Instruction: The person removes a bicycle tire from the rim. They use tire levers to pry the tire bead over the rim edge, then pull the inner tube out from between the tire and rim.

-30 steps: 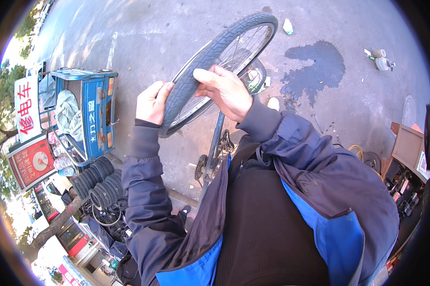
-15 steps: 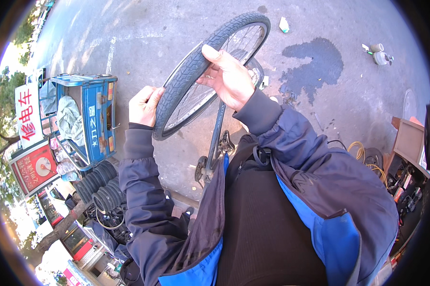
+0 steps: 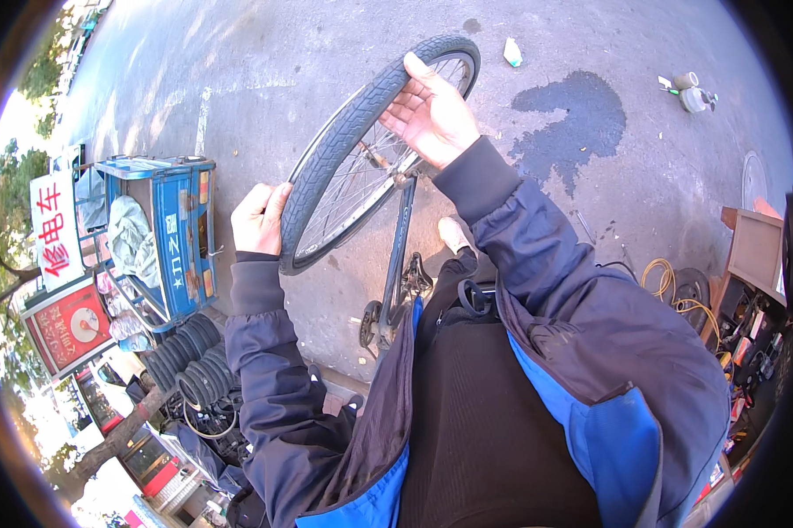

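A bicycle wheel [image 3: 370, 189] with a black treaded tyre [image 3: 350, 123] stands tilted in front of me. My left hand [image 3: 260, 218] is closed on the tyre's near left edge, thumb along its side. My right hand [image 3: 433, 114] is farther up the tyre, with its thumb over the tread and its fingers curled toward the rim and spokes. Part of a dark bicycle frame [image 3: 402, 238] runs below the wheel, beside the hub. A crank and pedal [image 3: 370, 324] show lower down. Whether the tyre is fully seated on the rim, I cannot tell.
A blue cargo tricycle [image 3: 178, 238] stands at left, near stacked black tyres [image 3: 194, 352]. On the right lie yellow hose [image 3: 658, 277] and a box of tools [image 3: 752, 326]. A dark wet patch [image 3: 577, 119] marks the pavement. My shoe [image 3: 453, 234] is beside the frame.
My right hand has slid farther up along the tyre. The wheel has shifted slightly left, and more of its hub and spokes shows. My left hand stays on the tyre's left edge.
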`<move>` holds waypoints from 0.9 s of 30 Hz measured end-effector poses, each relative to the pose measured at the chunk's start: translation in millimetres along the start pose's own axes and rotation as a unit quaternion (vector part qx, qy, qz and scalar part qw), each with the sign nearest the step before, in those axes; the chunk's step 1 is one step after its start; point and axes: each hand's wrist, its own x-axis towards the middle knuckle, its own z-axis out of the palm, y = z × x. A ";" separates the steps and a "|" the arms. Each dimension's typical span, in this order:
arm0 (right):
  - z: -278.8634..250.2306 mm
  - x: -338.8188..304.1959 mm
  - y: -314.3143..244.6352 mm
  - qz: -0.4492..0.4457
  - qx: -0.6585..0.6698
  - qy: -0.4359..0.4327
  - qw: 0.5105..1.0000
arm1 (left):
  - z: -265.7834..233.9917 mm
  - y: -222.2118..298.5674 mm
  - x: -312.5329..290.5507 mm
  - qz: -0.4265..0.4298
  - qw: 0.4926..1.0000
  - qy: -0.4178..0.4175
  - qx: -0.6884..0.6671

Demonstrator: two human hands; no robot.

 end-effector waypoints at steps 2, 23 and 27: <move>-3.7 -1.4 -0.3 -0.011 -0.015 -0.010 1.000 | -2.4 0.4 1.0 -0.010 1.000 -0.007 0.017; -16.4 2.7 -13.5 -0.019 -0.071 -0.004 0.997 | -13.2 -23.2 -18.3 -0.030 0.999 0.011 0.037; 1.4 -11.0 7.1 -0.005 -0.121 -0.053 0.991 | -26.4 -60.7 -43.2 -0.083 0.996 0.021 -0.003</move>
